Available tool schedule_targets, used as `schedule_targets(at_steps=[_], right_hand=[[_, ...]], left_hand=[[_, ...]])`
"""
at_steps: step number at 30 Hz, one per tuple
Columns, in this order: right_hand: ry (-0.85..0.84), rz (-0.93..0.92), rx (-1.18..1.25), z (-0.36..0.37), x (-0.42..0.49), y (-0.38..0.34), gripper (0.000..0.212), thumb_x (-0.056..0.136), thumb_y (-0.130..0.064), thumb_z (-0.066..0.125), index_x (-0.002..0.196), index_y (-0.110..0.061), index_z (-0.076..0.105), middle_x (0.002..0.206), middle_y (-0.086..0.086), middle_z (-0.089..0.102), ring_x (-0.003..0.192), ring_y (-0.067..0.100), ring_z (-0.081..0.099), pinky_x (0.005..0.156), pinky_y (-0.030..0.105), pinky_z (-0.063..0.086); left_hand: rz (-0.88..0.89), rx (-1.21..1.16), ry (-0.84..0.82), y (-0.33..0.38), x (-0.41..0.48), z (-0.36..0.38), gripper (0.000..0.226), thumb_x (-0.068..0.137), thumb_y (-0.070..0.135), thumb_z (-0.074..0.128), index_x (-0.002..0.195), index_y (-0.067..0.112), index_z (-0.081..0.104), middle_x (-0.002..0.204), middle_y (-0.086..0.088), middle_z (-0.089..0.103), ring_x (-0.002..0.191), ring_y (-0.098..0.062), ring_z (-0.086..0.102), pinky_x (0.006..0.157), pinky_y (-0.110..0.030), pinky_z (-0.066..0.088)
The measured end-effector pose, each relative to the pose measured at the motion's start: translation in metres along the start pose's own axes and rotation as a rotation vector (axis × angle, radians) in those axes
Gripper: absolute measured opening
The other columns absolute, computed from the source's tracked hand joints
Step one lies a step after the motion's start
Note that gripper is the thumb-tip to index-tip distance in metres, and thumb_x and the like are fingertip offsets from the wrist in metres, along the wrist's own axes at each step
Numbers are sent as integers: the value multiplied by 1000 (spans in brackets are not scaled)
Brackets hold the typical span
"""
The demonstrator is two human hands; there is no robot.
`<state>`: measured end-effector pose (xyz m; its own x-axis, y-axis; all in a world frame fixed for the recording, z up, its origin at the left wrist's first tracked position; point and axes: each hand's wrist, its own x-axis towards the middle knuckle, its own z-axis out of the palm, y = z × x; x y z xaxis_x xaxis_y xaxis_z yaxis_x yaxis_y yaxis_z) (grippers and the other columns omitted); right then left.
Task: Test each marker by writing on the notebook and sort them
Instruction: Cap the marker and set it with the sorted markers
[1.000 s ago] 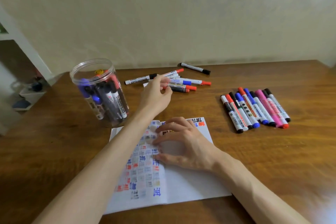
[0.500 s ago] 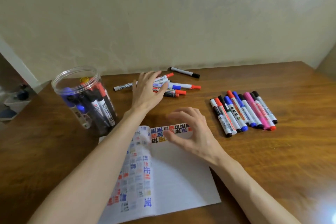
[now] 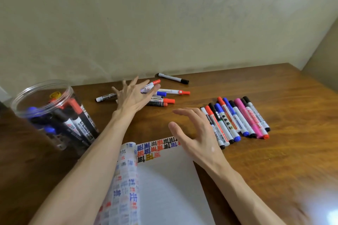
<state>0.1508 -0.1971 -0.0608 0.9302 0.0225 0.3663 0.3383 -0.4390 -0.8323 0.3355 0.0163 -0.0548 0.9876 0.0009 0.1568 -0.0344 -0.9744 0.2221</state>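
Open on the wooden table (image 3: 283,160), nearest the body: notebook (image 3: 164,188), red, blue and black test marks along its top. Over the loose markers (image 3: 170,100) beyond, left hand (image 3: 133,98), fingers splayed. Above the notebook's far corner, right hand (image 3: 195,131), fingers apart, holding nothing.

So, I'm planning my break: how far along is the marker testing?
Done: the notebook carries many test marks, and a neat row of markers lies at the right, a loose pile at the back. In hand: nothing; left hand spread over the pile, right hand open above the notebook. Left: the jar holds several markers.
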Motion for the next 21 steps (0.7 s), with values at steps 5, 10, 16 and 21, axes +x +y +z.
schedule_targets(at_steps=[5, 10, 16, 21], right_hand=[[18, 14, -8, -4, 2, 0, 49, 90, -67, 58, 129, -38, 65, 128, -22, 60, 125, -4, 54, 94, 11, 45], [26, 4, -42, -4, 3, 6, 44, 92, -50, 67, 130, -29, 68, 126, -14, 62, 118, -7, 54, 90, 2, 43], [-29, -42, -187, -8, 4, 13, 42, 91, -38, 76, 131, -31, 66, 127, -15, 57, 116, -2, 55, 87, 6, 47], [-40, -57, -207, -7, 3, 13, 41, 91, -35, 77, 131, -28, 67, 126, -13, 57, 112, 1, 58, 84, 15, 55]], left_hand=[[45, -19, -3, 4, -15, -2, 91, 80, 94, 21, 149, 41, 48, 151, -6, 54, 143, -35, 42, 117, -74, 17], [53, -7, -33, 6, -31, -5, 80, 86, 88, 30, 147, 40, 51, 151, -4, 52, 142, -33, 40, 118, -71, 20], [105, 43, -15, 8, -60, -3, 65, 94, 78, 37, 145, 40, 53, 150, 1, 49, 143, -29, 37, 117, -73, 17], [108, 62, -30, 9, -82, -5, 65, 94, 78, 35, 147, 43, 48, 152, 3, 45, 145, -28, 34, 117, -74, 16]])
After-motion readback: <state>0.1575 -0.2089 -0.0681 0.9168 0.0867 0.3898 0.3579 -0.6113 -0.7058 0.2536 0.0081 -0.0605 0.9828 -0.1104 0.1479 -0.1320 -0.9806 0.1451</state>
